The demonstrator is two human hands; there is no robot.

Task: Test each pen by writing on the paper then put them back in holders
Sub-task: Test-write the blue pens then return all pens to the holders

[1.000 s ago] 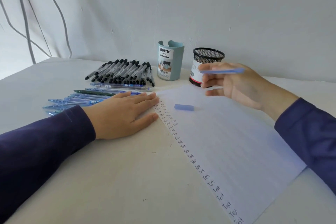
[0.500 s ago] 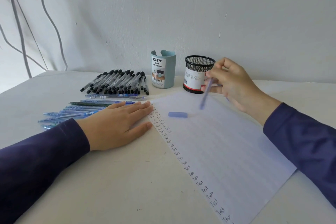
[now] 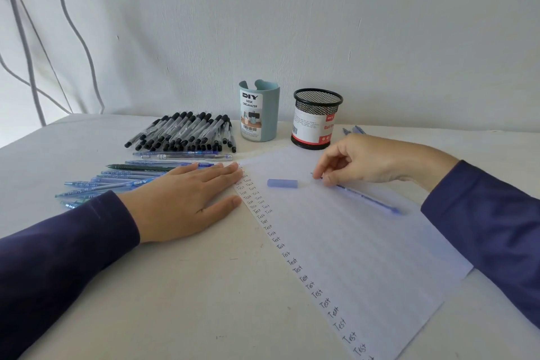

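My right hand (image 3: 371, 159) pinches a light blue pen (image 3: 365, 197) near its tip, and the pen lies low across the lined paper (image 3: 365, 257) with its tail pointing toward me. Its blue cap (image 3: 282, 183) lies loose on the paper to the left. My left hand (image 3: 187, 199) lies flat on the table, fingertips touching the paper's left edge beside a column of "Test" words (image 3: 295, 263). A teal desk organizer (image 3: 259, 111) and a black mesh holder (image 3: 317, 118) stand at the back.
A pile of black-capped pens (image 3: 187, 131) lies left of the organizer. Several blue pens and one green pen (image 3: 122, 178) lie fanned out behind my left hand. More blue pen ends (image 3: 353, 130) show right of the mesh holder. A white wall closes the back.
My right hand has come down from beside the mesh holder, turning the pen from level in the air to low on the paper. My left hand has stayed put.
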